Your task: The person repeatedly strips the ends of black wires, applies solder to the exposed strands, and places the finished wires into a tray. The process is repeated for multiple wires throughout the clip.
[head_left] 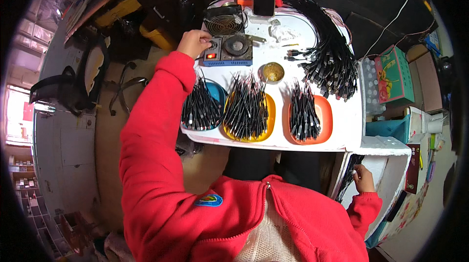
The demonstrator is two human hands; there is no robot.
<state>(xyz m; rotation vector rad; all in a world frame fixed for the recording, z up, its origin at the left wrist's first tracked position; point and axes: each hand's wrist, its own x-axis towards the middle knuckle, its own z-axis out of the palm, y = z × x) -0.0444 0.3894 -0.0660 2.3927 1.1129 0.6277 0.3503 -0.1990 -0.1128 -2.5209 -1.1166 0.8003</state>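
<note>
While L grip (194,43) looks pinched on heater (227,62) just beyond its red switch (211,55), prob. adjusting it, nearer trays (269,118) keep cables (246,113) bunched; R grip (364,180): can't tell hold.

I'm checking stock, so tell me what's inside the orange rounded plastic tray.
A bundle of thin black cables lies in the left part of the orange tray; bare orange floor shows at right. Whatever lies beneath the cables is covered and cannot be seen.

The cables (332,64) are black, the jacket (161,184) red.
</note>
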